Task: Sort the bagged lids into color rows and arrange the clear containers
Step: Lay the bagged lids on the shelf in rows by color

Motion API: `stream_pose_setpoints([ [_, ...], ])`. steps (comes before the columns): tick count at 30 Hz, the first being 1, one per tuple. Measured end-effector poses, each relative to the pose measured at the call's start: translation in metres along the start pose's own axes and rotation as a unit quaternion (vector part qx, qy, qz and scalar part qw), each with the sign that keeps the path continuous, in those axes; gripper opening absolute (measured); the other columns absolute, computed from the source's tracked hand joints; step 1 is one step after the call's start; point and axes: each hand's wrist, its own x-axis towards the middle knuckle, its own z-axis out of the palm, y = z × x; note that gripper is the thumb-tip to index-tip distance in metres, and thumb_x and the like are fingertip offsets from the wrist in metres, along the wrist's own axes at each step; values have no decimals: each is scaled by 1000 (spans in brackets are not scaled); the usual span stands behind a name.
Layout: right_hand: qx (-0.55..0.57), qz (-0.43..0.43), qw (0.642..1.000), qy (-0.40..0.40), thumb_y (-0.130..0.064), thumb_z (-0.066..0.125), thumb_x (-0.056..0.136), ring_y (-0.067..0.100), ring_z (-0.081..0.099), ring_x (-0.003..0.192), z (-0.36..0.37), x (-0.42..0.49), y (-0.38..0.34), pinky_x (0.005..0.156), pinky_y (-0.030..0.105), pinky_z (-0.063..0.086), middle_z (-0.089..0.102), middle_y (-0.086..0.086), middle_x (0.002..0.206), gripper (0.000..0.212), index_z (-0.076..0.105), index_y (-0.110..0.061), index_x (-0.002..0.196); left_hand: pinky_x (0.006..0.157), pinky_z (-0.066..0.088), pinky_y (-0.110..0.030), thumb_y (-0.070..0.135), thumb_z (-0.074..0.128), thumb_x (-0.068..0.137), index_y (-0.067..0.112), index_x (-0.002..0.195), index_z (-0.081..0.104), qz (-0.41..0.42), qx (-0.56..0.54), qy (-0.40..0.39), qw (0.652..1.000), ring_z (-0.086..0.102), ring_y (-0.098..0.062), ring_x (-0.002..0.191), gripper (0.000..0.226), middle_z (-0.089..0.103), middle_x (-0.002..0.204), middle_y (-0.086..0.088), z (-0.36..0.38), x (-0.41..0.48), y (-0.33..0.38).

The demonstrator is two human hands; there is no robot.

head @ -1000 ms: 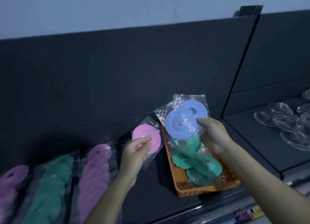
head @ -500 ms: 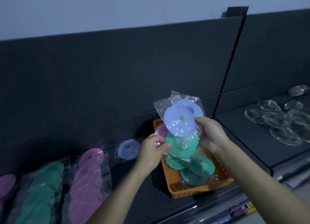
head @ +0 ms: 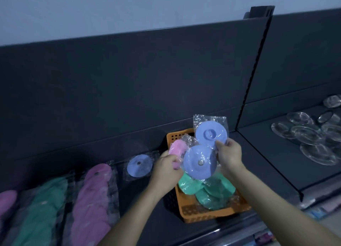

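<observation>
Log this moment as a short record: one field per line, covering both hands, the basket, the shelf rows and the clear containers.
left hand: holds a bagged pink lid
right hand: holds two bagged blue lids, one above the other
basket: orange, holds bagged green lids
shelf rows: pink row, green row, another pink row at far left, a single blue lid lying flat
clear containers: clustered on the right shelf

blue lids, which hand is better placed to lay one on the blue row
Left. The left hand is right beside the lone blue lid on the shelf, though it holds a pink lid. The right hand sits farther over the orange basket.
</observation>
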Motion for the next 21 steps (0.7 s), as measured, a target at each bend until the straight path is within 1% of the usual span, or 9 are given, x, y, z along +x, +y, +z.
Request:
stream_pose_setpoints([
  [2, -16, 0, 1000, -8, -4, 51, 80, 16, 38, 54, 1, 0, 7, 53, 28, 33, 43, 4, 55, 24, 43, -15, 60, 66, 43, -13, 16, 63, 72, 10, 89, 70, -53, -79, -26, 995, 59, -7, 80, 19, 55, 95, 8, -5, 0, 0],
  [5, 6, 0, 999, -45, -2, 50, 84, 16, 35, 51, 4, -2, 6, 53, 29, 33, 41, 2, 54, 26, 45, -15, 62, 64, 41, -26, 33, 68, 65, 4, 73, 62, -87, -126, -27, 988, 54, -9, 65, 31, 56, 72, 2, -7, 2, -3],
  [8, 17, -36, 997, -71, -4, 52, 84, 19, 43, 57, 11, -6, -5, 57, 33, 42, 47, 1, 60, 22, 52, -15, 65, 56, 37, -22, 20, 71, 77, 11, 59, 55, -89, -127, 21, 988, 46, -5, 55, 25, 51, 57, 9, -4, 1, -4],
  [10, 30, -76, 994, -67, -3, 51, 86, 17, 49, 62, 14, -7, -12, 57, 30, 50, 51, 4, 67, 12, 57, -6, 76, 50, 31, -19, 13, 66, 83, 10, 60, 50, -90, -159, 56, 982, 37, -5, 51, 28, 43, 55, 10, -6, 1, -2],
  [13, -33, -207, 976, -60, -10, 53, 89, 11, 51, 67, 14, -10, -21, 64, 30, 48, 59, 7, 72, 14, 65, -14, 88, 47, 26, -17, 13, 61, 86, 9, 63, 38, -101, -195, 130, 967, 28, -5, 51, 33, 33, 59, 3, -17, 2, 0],
  [15, -77, -297, 947, -94, -9, 53, 93, 5, 53, 66, 15, -17, -22, 65, 20, 45, 66, 5, 75, 22, 71, -19, 102, 52, 33, -23, 18, 61, 83, 16, 63, 37, -127, -254, 170, 944, 32, -9, 56, 31, 33, 61, 1, -24, 5, -1],
  [17, -118, -404, 896, -142, -11, 53, 93, 6, 63, 82, 20, -26, -20, 77, 16, 47, 72, -6, 91, 26, 70, -16, 112, 52, 40, -25, 19, 58, 82, 16, 61, 39, -159, -318, 198, 913, 39, -16, 61, 28, 38, 63, -3, -30, 6, 0],
  [19, -163, -518, 814, -204, -11, 51, 89, 19, 62, 109, 28, -30, -5, 98, 31, 47, 65, -3, 116, 32, 67, -14, 117, 51, 49, -25, 14, 58, 88, 6, 69, 48, -172, -385, 208, 882, 56, -21, 65, 23, 53, 68, -9, -33, 4, 0],
  [21, -195, -571, 758, -249, -3, 55, 85, 30, 52, 123, 36, -30, 13, 104, 49, 41, 59, 0, 125, 40, 64, -22, 119, 52, 54, -29, 12, 54, 93, 7, 81, 62, -163, -430, 204, 864, 68, -18, 71, 15, 70, 75, -2, -39, -2, 6],
])
